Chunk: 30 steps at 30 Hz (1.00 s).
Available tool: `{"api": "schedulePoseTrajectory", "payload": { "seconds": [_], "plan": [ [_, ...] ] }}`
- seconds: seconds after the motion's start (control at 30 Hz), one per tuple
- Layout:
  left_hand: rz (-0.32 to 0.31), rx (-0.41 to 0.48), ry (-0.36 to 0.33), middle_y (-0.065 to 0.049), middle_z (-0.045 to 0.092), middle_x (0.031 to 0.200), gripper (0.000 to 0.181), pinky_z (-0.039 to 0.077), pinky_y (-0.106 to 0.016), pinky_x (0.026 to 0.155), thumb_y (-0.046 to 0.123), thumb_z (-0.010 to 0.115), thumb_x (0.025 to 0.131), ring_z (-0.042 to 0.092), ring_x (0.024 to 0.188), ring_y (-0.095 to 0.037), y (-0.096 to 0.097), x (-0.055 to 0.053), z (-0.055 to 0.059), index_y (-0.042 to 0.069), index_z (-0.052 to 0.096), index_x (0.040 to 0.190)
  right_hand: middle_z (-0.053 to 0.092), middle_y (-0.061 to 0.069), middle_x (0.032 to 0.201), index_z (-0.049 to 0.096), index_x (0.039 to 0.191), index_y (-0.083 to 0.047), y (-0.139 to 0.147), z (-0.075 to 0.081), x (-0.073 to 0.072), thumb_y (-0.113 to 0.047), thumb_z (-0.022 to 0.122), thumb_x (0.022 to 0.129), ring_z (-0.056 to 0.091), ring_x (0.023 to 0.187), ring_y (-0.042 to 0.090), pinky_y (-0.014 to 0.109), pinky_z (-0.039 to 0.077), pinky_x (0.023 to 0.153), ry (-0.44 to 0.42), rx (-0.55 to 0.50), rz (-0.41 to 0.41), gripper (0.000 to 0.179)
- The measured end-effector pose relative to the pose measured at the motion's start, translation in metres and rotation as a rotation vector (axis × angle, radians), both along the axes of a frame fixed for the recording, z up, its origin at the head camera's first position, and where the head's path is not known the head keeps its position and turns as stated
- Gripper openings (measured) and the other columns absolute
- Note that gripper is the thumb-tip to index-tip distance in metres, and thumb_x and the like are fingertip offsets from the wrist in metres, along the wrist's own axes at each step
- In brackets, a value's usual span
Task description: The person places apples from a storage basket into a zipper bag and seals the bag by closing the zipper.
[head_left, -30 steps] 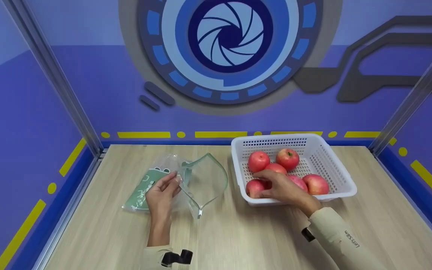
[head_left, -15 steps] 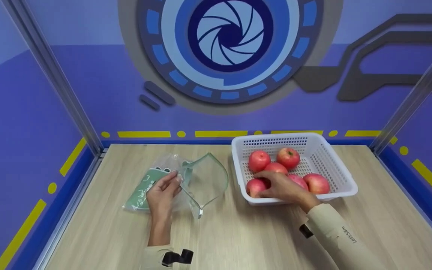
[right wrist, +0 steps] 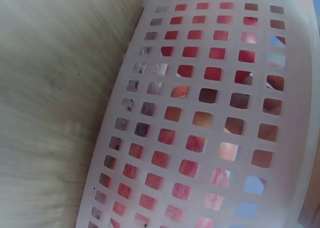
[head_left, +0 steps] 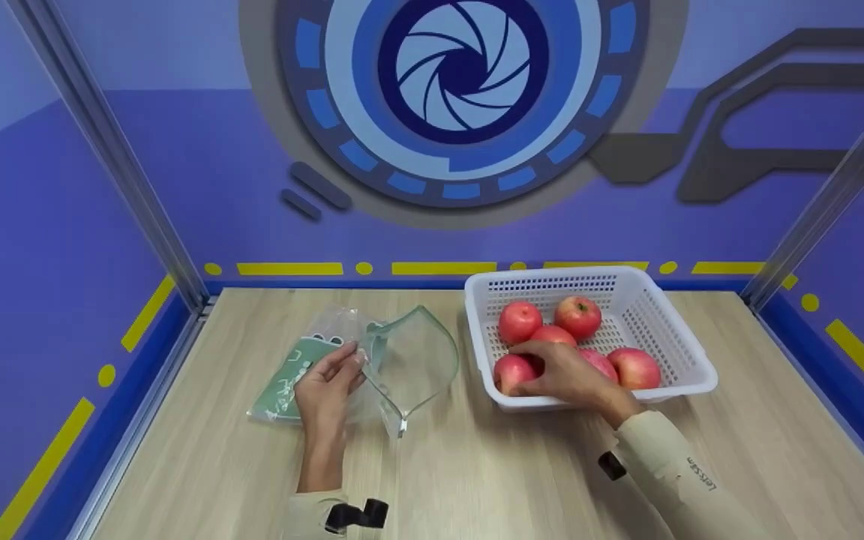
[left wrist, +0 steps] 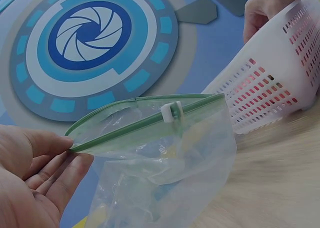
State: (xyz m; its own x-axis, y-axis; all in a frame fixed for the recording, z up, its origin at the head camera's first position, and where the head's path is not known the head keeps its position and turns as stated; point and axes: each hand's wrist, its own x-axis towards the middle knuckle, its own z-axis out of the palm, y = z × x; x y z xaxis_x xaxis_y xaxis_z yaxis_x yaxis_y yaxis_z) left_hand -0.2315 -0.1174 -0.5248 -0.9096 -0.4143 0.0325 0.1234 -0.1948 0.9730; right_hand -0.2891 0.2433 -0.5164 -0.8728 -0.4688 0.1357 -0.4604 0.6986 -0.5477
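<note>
My left hand [head_left: 325, 382] pinches one edge of a clear zip bag [left wrist: 200, 153] between thumb and fingers. Green strips line the bag's mouth, which gapes toward the right, and a white slider [left wrist: 172, 111] sits on one strip. To the right, my right hand [head_left: 567, 373] reaches into a white plastic basket [head_left: 657, 319]. Its thumb and fingers curl round a red apple [head_left: 511, 373] in the front left corner. Several other apples [head_left: 578, 318] lie in the basket, some partly covered by this hand. In the right wrist view the perforated basket wall [right wrist: 225, 95] hides the grip.
A flat clear package with a green printed panel [head_left: 282, 386] lies on the wooden table [head_left: 462, 480], left of the open bag and partly behind my left hand. The basket stands near the back blue wall [head_left: 417, 244]. Metal posts [head_left: 814, 199] frame both sides.
</note>
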Motion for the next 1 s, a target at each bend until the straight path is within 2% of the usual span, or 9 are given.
{"api": "schedulePoseTrajectory", "payload": {
  "seconds": [0.2,0.5,0.73,1.0],
  "plan": [
    [-0.006,-0.018,0.010,-0.018,0.075,0.119,0.025,0.061,-0.028,0.086,0.001,0.073,0.099,0.075,0.101,-0.020,0.001,0.000,0.000,-0.004,0.075,0.123,0.071,-0.006,0.129,0.069,0.141,-0.016,0.001,0.000,0.001,-0.034,0.096,0.080,0.062,0.111,0.017,0.047,0.052,0.105,0.039,-0.067,-0.029,0.068],
    [-0.017,-0.026,0.002,-0.017,0.075,0.120,0.025,0.061,-0.029,0.087,0.004,0.075,0.099,0.075,0.104,-0.022,0.003,0.001,0.002,-0.003,0.076,0.123,0.071,0.003,0.128,0.069,0.140,-0.012,-0.006,0.000,0.004,-0.029,0.097,0.079,0.063,0.107,0.020,0.048,0.055,0.101,0.120,-0.149,-0.098,0.069],
    [-0.024,-0.035,-0.011,-0.016,0.075,0.121,0.025,0.061,-0.029,0.088,0.006,0.075,0.100,0.074,0.106,-0.023,0.005,0.001,0.003,-0.001,0.076,0.124,0.070,0.012,0.134,0.068,0.140,-0.005,-0.013,0.014,0.004,-0.022,0.098,0.078,0.067,0.111,0.026,0.052,0.056,0.100,0.174,-0.218,-0.160,0.070],
    [-0.022,-0.016,-0.002,-0.018,0.075,0.118,0.025,0.061,-0.030,0.088,0.003,0.075,0.099,0.075,0.104,-0.023,0.007,0.002,0.002,-0.003,0.076,0.123,0.070,0.007,0.136,0.067,0.141,-0.009,-0.022,0.030,0.006,-0.030,0.097,0.079,0.065,0.121,0.026,0.053,0.052,0.106,0.222,-0.287,-0.141,0.071]
  ]
}}
